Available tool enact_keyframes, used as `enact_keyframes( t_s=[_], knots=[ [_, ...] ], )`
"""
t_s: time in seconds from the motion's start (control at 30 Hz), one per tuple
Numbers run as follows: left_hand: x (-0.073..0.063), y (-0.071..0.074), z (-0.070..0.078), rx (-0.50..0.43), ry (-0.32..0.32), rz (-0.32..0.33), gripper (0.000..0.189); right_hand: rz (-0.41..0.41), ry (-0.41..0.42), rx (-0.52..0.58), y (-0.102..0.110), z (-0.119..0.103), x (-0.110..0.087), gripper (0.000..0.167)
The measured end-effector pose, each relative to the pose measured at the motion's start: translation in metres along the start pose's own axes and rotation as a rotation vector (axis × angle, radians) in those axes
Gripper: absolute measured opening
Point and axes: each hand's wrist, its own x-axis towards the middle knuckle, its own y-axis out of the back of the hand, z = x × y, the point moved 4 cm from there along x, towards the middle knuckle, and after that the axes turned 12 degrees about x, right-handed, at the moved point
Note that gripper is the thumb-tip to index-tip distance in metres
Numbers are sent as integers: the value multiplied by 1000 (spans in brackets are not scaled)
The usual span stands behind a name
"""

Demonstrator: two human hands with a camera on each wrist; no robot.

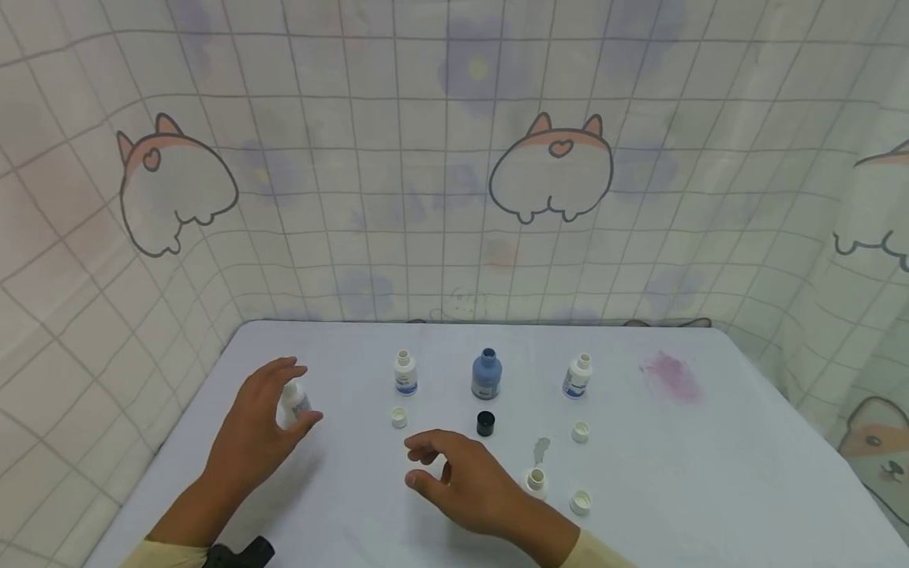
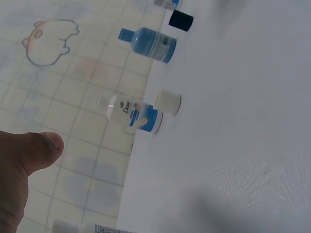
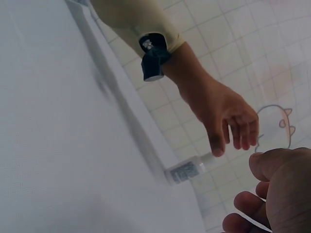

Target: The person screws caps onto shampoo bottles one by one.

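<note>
My left hand (image 1: 257,434) is spread around a small white bottle (image 1: 297,401), fingers behind it and thumb in front. In the right wrist view this bottle (image 3: 184,171) stands upright on the table, just below the left hand (image 3: 214,104), which does not appear to grip it. My right hand (image 1: 472,481) hovers over the table with fingers loosely bent and nothing in them. Beyond the hands stand an uncapped white bottle (image 1: 405,374), an uncapped blue bottle (image 1: 486,375) and another uncapped white bottle (image 1: 577,377).
White caps (image 1: 399,417) (image 1: 580,431) and a black cap (image 1: 485,424) lie before the bottles. Beside my right wrist are an uncapped white bottle (image 1: 536,480) and a white cap (image 1: 580,502). A grey smear (image 1: 542,450) and pink stain (image 1: 671,377) mark the white table (image 1: 710,473).
</note>
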Motion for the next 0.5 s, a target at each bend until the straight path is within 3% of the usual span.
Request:
enact_keyframes(
  t_s=[0.13,0.23,0.5],
  knots=[
    [0,-2,13,-16,-21,-53,77,0,-3,-5,3,-2,-2,39],
    [-1,-5,23,-34,-10,-131,77,3,2,-3,6,-4,-5,39],
    [-9,-19,44,-179,88,-385,68,9,16,-2,11,-8,-10,38]
  ],
)
